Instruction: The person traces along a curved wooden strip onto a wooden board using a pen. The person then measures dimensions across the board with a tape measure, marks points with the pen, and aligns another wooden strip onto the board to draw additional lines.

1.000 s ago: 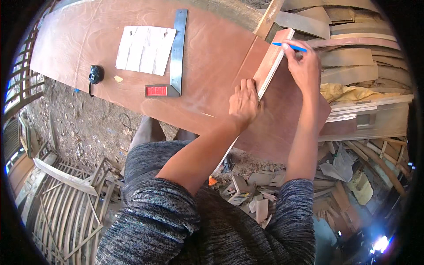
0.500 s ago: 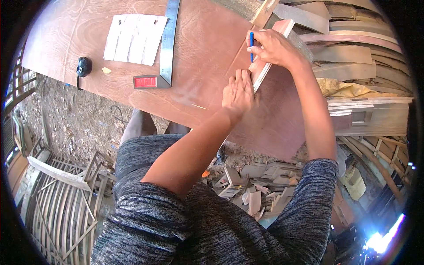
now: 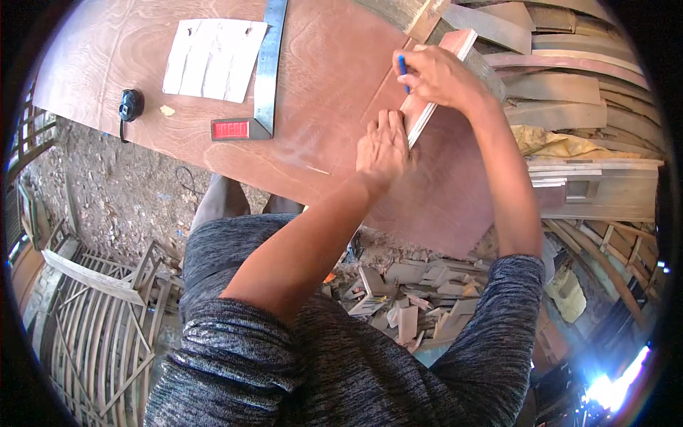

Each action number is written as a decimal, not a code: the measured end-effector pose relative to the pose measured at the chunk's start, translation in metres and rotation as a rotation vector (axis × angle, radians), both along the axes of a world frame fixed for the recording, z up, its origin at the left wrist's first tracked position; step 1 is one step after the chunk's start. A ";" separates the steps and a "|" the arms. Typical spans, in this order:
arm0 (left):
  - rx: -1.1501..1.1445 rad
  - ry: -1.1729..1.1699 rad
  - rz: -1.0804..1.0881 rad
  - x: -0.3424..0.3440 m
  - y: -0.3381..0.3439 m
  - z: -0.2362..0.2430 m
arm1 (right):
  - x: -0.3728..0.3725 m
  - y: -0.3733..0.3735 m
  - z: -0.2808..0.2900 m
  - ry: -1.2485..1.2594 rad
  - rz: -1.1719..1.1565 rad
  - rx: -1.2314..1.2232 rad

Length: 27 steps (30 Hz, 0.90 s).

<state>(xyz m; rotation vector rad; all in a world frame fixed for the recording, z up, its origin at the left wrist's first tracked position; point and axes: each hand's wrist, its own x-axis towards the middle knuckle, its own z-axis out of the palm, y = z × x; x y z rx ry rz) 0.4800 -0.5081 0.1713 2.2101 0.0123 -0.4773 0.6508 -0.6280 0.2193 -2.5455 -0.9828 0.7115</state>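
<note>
Plywood strip (image 3: 415,114) is what both hands attend to: it lies slantwise on a broad reddish plywood sheet (image 3: 324,92), its pale layered edge facing right and its far end up by the sheet's far edge. The left hand (image 3: 384,146) rests palm down over the near part, fingers close together and slightly bent, apparently so that its pressure stops the strip from sliding. Whether its thumb also pinches an edge cannot be told. The right hand (image 3: 441,75) is closed on a blue pen (image 3: 403,71), fingers and thumb drawn together, its wrist crossing above the strip so that the pen points down along the left edge, which seems to serve as a guide. Whether the tip touches wood is not clear.

Left of the hands, a steel square (image 3: 270,71) with a red-faced stock lies flat beside a whitish rectangular panel (image 3: 212,60), and a black tape measure (image 3: 131,105) sits farther left. These lie apart from the strip, probably to leave the hands room while being within easy reach.
</note>
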 end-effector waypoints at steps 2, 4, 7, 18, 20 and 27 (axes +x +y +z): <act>-0.038 -0.025 0.025 -0.001 -0.003 -0.001 | 0.015 -0.015 -0.007 -0.010 -0.020 -0.021; -0.030 -0.022 0.020 -0.002 -0.003 0.000 | 0.031 -0.023 0.001 -0.036 -0.084 -0.008; -0.029 -0.016 0.005 -0.002 -0.007 0.002 | 0.050 -0.048 -0.002 -0.215 -0.128 -0.066; -0.016 -0.006 0.022 0.000 -0.001 -0.001 | 0.027 -0.030 0.007 0.082 -0.130 0.060; -0.014 -0.021 0.008 -0.001 -0.003 0.000 | 0.031 -0.040 0.003 0.106 -0.140 0.027; -0.028 -0.021 0.009 0.001 0.001 0.001 | 0.053 -0.032 0.030 -0.217 -0.348 0.054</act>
